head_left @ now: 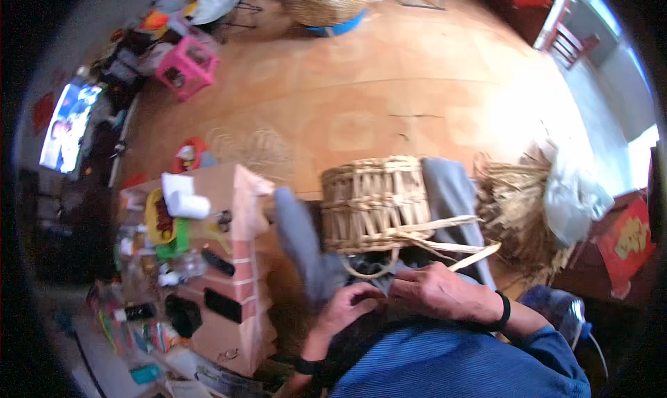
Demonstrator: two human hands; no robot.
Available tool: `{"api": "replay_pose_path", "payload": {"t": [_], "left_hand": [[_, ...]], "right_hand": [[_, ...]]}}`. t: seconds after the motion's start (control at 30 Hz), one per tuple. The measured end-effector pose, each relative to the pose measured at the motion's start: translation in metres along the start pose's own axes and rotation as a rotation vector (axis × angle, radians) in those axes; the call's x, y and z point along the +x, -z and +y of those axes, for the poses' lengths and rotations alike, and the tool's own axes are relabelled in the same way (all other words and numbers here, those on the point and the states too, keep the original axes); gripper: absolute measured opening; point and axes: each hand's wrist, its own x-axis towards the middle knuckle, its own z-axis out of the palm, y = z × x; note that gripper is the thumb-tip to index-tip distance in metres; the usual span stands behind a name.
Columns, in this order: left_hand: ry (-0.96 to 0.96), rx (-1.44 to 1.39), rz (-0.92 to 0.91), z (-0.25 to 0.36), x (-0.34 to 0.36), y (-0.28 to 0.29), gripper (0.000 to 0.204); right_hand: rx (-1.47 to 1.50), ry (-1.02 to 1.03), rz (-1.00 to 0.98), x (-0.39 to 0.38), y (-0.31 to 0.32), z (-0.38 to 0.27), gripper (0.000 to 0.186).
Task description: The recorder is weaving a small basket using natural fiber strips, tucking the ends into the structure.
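A woven straw basket (375, 203) with open, ladder-like sides rests across my lap, between grey-trousered legs. Several loose pale strands (448, 247) stick out to the right from its near edge, and a thin loop (372, 274) hangs below that edge. Just under the loop, my left hand (345, 311) is closed, thumb and fingers curled toward each other. My right hand (439, 292) is closed beside it, fingers pinched together, near the end of one strand. The fingertips of both hands nearly meet; whatever lies between them is too small and blurred to make out.
On my left stands a cardboard box (233, 346) with phones, a paper roll (187, 205) and a yellow tray (154, 221) on it. At right lie a bundle of dry straw (514, 193), a clear plastic bag (573, 196) and a red packet (629, 238). A pink stool (187, 68) stands farther off.
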Motion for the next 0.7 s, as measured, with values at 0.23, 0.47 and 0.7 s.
{"api": "replay_pose_path", "payload": {"t": [0.23, 0.47, 0.7], "left_hand": [[-0.178, -0.895, 0.069, -0.024, 0.067, -0.044, 0.069], [-0.43, -0.929, -0.015, -0.018, 0.094, -0.038, 0.096], [-0.231, -1.13, 0.08, -0.072, 0.117, -0.032, 0.055]], "right_hand": [[0.146, -0.2, 0.501, -0.056, 0.041, 0.038, 0.015], [-0.372, -0.259, 0.491, -0.029, 0.02, 0.058, 0.032], [-0.392, -0.058, 0.275, -0.026, 0.005, 0.058, 0.037]]}}
